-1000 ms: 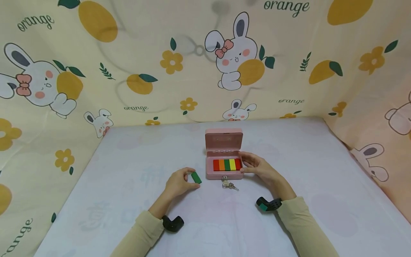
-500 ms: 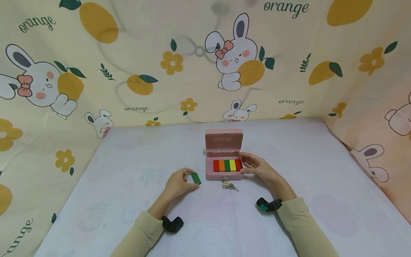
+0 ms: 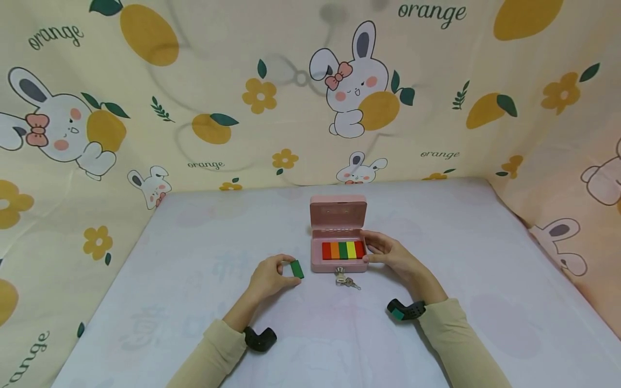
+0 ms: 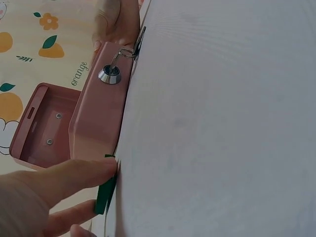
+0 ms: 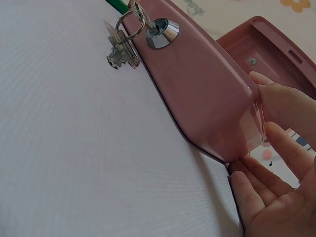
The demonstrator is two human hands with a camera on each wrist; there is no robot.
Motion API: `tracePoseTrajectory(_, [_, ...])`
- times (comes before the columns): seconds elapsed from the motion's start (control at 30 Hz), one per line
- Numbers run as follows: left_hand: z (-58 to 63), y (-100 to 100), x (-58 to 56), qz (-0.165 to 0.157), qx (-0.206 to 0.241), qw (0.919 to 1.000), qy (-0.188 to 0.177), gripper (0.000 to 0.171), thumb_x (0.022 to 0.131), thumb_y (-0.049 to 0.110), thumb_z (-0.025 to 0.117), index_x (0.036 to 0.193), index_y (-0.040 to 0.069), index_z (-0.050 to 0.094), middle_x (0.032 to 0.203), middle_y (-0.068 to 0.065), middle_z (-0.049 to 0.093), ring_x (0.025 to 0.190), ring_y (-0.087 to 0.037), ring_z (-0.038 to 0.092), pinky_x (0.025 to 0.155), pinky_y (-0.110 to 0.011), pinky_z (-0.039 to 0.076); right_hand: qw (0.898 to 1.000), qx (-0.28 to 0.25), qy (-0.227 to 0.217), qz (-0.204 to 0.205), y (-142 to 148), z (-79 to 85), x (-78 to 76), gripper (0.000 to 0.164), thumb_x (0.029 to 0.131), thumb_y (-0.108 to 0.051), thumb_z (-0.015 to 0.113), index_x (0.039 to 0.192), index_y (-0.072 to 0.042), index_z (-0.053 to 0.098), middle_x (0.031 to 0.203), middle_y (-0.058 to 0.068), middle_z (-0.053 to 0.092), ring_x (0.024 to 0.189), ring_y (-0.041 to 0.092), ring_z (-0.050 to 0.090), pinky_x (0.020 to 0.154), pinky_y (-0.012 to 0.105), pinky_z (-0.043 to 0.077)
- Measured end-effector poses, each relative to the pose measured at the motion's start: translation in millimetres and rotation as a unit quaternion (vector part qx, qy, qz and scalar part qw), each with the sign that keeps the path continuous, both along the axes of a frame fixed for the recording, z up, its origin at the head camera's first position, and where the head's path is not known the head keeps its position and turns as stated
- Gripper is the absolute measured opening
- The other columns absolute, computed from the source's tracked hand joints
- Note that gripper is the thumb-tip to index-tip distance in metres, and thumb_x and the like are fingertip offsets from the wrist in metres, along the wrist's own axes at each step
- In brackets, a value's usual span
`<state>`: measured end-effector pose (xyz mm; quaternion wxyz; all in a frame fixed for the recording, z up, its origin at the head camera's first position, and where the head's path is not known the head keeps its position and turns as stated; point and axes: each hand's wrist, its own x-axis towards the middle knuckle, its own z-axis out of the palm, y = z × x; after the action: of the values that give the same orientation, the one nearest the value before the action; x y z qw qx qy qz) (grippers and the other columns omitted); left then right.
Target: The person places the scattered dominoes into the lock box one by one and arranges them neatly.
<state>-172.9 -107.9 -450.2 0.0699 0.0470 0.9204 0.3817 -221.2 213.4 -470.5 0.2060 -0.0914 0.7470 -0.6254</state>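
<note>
My left hand (image 3: 273, 277) pinches a green domino block (image 3: 297, 269) between thumb and fingers, just left of a small pink cash box (image 3: 322, 266). In the left wrist view the green domino block (image 4: 105, 192) looks thin and stands close to the box's end. The box lid (image 3: 338, 213) is raised. Inside lies a row of coloured blocks (image 3: 343, 250): red, orange, green, yellow and red. My right hand (image 3: 395, 256) holds the box's right end, its fingers spread along that side. A key sits in the front lock (image 5: 163, 33), with more keys (image 5: 122, 50) hanging from its ring.
The box stands on a white-covered table (image 3: 335, 339). Behind and at both sides hangs a cream cloth (image 3: 291, 32) printed with rabbits and oranges. A black wrist device (image 3: 261, 339) is on the left wrist and another black device (image 3: 406, 310) on the right.
The green domino block has turned slightly more upright between my left fingers. Both hands and the box otherwise stay in place; the head view has shifted very slightly.
</note>
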Motion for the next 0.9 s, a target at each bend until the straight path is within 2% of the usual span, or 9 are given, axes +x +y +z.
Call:
tracePoseTrajectory(0.23, [1.2, -0.4, 0.2, -0.007, 0.001, 0.9999, 0.011, 0.046, 0.072, 0.021, 0.083, 0.114, 0.008, 0.069, 0.065, 0.004, 0.037, 0.06, -0.011, 0.032, 0.056, -0.021, 0.023, 1.0, 0.003, 0.0, -0.003, -1.1, -0.2, -0.7, 0.073, 0.086, -0.014, 0.07, 0.149, -0.011, 0.034, 0.159, 0.012, 0.029, 0.149, 0.035, 0.024, 0.115, 0.042, 0.026])
tracePoseTrajectory(0.47, [3.4, 1.1, 0.1, -0.01, 0.01, 0.9999, 0.002, 0.047, 0.073, 0.02, 0.082, 0.117, 0.009, 0.068, 0.064, 0.003, 0.038, 0.058, -0.011, 0.032, 0.055, -0.021, 0.023, 1.0, 0.001, 0.005, 0.0, -0.9, -0.8, 0.1, 0.072, 0.087, -0.013, 0.069, 0.149, -0.011, 0.033, 0.159, 0.012, 0.029, 0.149, 0.036, 0.024, 0.115, 0.043, 0.025])
tracePoseTrajectory(0.9, [5.9, 1.0, -0.8, -0.029, 0.036, 0.9987, 0.023, 0.044, 0.074, 0.016, 0.08, 0.116, 0.008, 0.068, 0.064, 0.003, 0.04, 0.058, -0.009, 0.034, 0.054, -0.021, 0.025, 1.0, 0.004, 0.014, 0.004, -0.5, -0.7, 1.0, 0.073, 0.087, -0.014, 0.069, 0.149, -0.01, 0.033, 0.158, 0.014, 0.028, 0.148, 0.039, 0.023, 0.114, 0.046, 0.026])
